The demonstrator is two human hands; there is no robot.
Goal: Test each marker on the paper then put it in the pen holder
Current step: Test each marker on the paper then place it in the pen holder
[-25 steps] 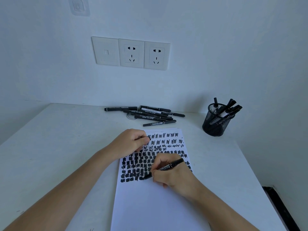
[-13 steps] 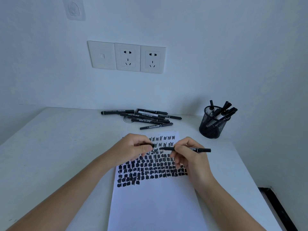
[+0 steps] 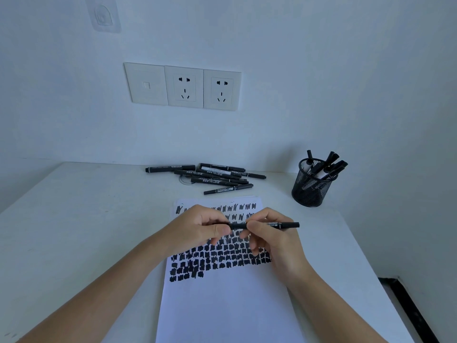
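White table (image 3: 74, 231) shoved up against a pale wall, row of sockets (image 3: 184, 86) at 12 o'clock. Was scribbling on the paper (image 3: 222, 305) a second ago with the marker (image 3: 284, 225); now lifted clear of the sheet and held level above the scribble rows, tip end pointing to 9 o'clock. Pinched mid-barrel by the right hand (image 3: 274, 241), fingers curled round. Left hand (image 3: 197, 229) pinching the cap (image 3: 233, 226), brought right up onto the tip end, with the gap from half a second ago now closed. Looks like capping in progress, can't tell if fully clicked on. So the test stroke for this one is probably done, leaving just the drop. Pen holder (image 3: 312, 186) sitting at 1 o'clock from the hands, well apart, already holding several markers. Pile of loose markers (image 3: 212, 177) at 12 o'clock just beyond the paper's far edge, so plenty more rounds to go. Worth pushing the cap home before heading over, otherwise risking inky fingers.
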